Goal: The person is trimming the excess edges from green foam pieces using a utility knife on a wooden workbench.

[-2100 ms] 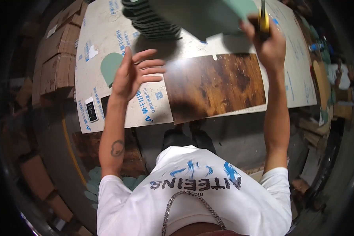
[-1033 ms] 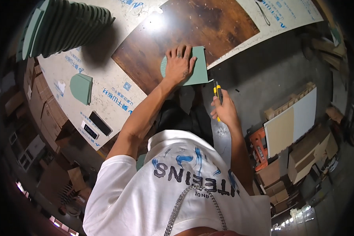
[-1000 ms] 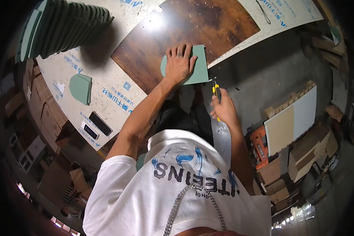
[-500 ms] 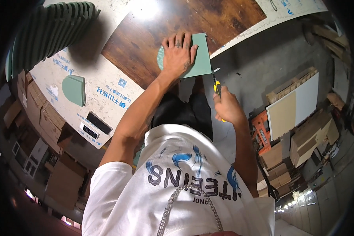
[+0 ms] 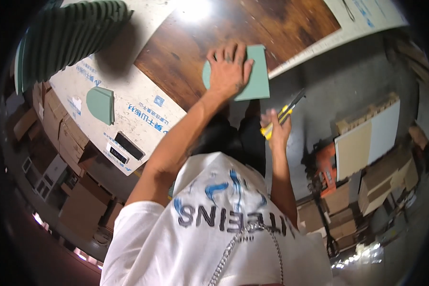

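My left hand (image 5: 229, 71) lies flat with fingers spread on a green panel (image 5: 259, 78), which has a rounded left end and a straight right edge. The panel rests on a brown wood-grain board (image 5: 176, 57) and sticks out past its near edge. Apart from the panel, to its lower right, my right hand (image 5: 278, 129) is closed around a yellow and black utility knife (image 5: 285, 113). The knife's dark tip points up and to the right, over the floor.
The board lies on a white table (image 5: 145, 102) with blue print. A row of green pieces (image 5: 74, 45) stands at far left, near stacked rounded green pieces (image 5: 99, 105). Two small dark-faced objects (image 5: 128, 145) lie at the near corner. Panels (image 5: 367, 138) and an orange frame (image 5: 326, 167) are right.
My right hand has drawn the knife back from the panel's right edge, and the blade has turned to the upper right. My left hand stays on the panel. The whole view has shifted slightly.
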Motion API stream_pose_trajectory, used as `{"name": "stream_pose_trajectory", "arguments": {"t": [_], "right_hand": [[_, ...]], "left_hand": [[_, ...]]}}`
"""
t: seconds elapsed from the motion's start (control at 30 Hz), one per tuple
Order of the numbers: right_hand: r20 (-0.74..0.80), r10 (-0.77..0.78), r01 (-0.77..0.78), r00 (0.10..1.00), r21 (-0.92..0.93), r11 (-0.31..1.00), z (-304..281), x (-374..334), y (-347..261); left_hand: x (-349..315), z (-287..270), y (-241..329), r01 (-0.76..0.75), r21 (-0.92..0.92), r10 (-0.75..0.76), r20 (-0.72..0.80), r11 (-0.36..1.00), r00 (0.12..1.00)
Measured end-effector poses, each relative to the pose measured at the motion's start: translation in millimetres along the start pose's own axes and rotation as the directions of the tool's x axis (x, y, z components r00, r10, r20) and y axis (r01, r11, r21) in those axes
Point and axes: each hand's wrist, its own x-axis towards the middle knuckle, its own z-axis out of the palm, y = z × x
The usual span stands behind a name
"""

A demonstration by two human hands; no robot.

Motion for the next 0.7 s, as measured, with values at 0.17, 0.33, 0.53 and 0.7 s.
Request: {"name": "stream_pose_trajectory", "arguments": {"t": [0.17,0.33,0.53,0.7], "right_hand": [[0.14,-0.151,0.091,0.979,0.365,0.926,55.7,-2.9,-16.9],[0.108,-0.238,0.183,0.965,0.372,0.91,34.7,-28.0,-44.1],[0.055,-0.221,0.178,0.974,0.418,0.891,68.7,-28.9,-53.6],[0.037,-0.17,0.167,0.985,0.066,0.984,23.0,-36.1,-29.7]], "left_hand": [[0.0,-24.0,3.5,0.207,0.069,-0.216,0.168,0.976,0.962],[28.8,-102.5,-17.2,0.765,-0.214,-0.158,0.911,0.608,0.38],[30.6,-150.3,-13.7,0.246,-0.641,0.192,0.534,0.727,0.824],[-32.5,-87.4,-21.5,-0.384,-0.296,0.471,0.329,0.874,0.818]]}}
